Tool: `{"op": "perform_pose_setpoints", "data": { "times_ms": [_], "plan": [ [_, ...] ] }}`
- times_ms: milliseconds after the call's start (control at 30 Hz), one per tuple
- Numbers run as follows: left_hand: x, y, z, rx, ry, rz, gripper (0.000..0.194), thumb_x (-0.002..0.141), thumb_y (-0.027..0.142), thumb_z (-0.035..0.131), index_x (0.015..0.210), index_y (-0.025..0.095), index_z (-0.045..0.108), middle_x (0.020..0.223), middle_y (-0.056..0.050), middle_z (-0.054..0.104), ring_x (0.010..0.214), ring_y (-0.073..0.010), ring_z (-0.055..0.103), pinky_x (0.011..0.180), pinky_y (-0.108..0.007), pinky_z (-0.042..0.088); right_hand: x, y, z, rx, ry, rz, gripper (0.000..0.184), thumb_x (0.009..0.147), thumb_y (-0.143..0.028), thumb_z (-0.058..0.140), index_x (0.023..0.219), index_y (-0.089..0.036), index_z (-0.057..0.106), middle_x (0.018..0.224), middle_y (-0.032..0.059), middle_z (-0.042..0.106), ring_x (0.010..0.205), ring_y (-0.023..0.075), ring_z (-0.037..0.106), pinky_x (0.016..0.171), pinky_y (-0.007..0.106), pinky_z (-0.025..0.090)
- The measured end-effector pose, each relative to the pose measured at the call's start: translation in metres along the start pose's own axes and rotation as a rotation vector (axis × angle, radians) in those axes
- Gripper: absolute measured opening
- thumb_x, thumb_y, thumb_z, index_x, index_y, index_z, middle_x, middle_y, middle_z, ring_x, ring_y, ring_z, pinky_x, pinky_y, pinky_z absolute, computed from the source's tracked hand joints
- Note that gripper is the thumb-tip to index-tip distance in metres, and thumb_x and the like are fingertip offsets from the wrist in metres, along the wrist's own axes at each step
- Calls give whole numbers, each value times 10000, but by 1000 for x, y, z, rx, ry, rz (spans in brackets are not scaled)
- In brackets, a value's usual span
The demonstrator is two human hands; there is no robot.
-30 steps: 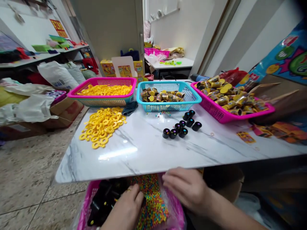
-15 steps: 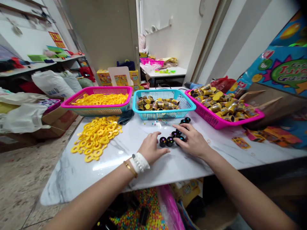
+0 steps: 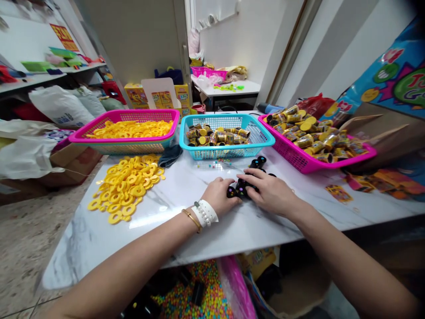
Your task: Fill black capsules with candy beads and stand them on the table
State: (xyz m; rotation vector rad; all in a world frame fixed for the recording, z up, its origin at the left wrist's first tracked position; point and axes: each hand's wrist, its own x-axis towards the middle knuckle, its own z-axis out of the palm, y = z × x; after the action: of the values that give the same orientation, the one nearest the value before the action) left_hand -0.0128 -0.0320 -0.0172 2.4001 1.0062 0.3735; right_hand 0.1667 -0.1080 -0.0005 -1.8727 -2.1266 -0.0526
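Observation:
Small black round containers with coloured candy balls in their tops stand in a cluster on the marble-look table point(image 3: 186, 235). My left hand point(image 3: 217, 197) presses against the leftmost black container point(image 3: 230, 192), which sits between thumb and forefinger. From the right, my right hand point(image 3: 270, 190) curls its fingers over several more containers and hides part of them. Behind the fingers, further black containers point(image 3: 258, 163) stand in a short row. Loose candy balls point(image 3: 217, 164) lie scattered just beyond the cluster.
A pile of yellow rings point(image 3: 128, 186) lies left, below a pink basket point(image 3: 124, 114) of the same rings. A blue basket point(image 3: 226, 153) and a pink basket point(image 3: 295, 160) hold yellow-labelled tubes. Under the table edge is a mass of candy balls point(image 3: 212, 288) with black tubes.
My left hand has moved right and its thumb and forefinger have closed in on the leftmost container. My right hand's fingers now cover more containers, and the cluster is pushed tighter. The view has shifted slightly.

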Motion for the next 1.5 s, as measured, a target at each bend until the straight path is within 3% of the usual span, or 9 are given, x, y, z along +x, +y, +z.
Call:
{"op": "perform_pose_setpoints", "data": {
  "times_ms": [200,367,633,767,867,967,1133,1367,1500],
  "plan": [
    [5,4,2,34,-53,73,545,743,422,706,1228,185,627,950,-90,626,892,-241,636,851,-338,507,2,8,6,65,31,-86,386,903,-184,486,1261,-210,629,1274,102,601,1034,227,657,899,385,561],
    [12,16,13,8,-84,37,582,733,471,723,1193,133,610,1010,-120,633,932,-260,636,867,-351,505,-2,19,1,12,34,-97,375,908,-191,488,1249,-229,638,1254,90,621,1025,232,663,887,388,566],
    [-3,14,11,-158,-28,-6,801,623,481,835,1259,108,521,1092,-141,643,1040,-286,620,902,-389,503,-8,26,-4,-53,83,-101,366,926,-297,530,1279,-261,621,1329,86,595,1076,273,649,876,422,566],
    [-6,10,4,-211,-78,-80,660,687,349,788,1249,112,535,956,-92,687,907,-248,663,818,-354,522,-17,24,-10,42,152,-67,413,905,-320,574,1313,-257,589,1328,93,581,836,194,687,829,382,577],
    [1,10,4,-189,-114,-86,735,654,337,798,1288,96,515,926,-87,698,863,-248,670,773,-336,520,-30,23,-15,113,235,22,494,885,-336,602,1371,-271,534,1281,98,579,636,118,628,691,321,581],
    [10,11,6,-150,-161,-39,763,622,354,818,1282,101,529,907,-82,704,846,-254,671,738,-324,514,-47,29,-12,174,305,164,666,830,-415,670,1438,-255,450,1186,112,578,611,116,605,531,272,540],
    [19,20,10,-153,-192,-6,511,658,326,797,1096,134,616,850,-63,706,800,-235,671,696,-303,504,-66,55,8,309,247,347,845,766,-487,720,1483,-221,360,1122,99,561,612,115,606,606,301,576],
    [27,18,5,-138,-213,56,447,636,257,776,1048,150,642,803,-38,706,736,-210,666,685,-293,514,-65,70,17,501,166,443,781,754,-402,742,1446,-227,426,1169,103,572,640,100,607,662,289,568],
    [50,-2,-11,-55,-98,122,404,735,142,645,1138,148,670,827,-37,730,793,-188,674,818,-310,516,-65,72,19,837,258,558,617,791,-414,701,1347,-197,543,1078,98,617,574,84,564,432,197,460]
  ]
}}
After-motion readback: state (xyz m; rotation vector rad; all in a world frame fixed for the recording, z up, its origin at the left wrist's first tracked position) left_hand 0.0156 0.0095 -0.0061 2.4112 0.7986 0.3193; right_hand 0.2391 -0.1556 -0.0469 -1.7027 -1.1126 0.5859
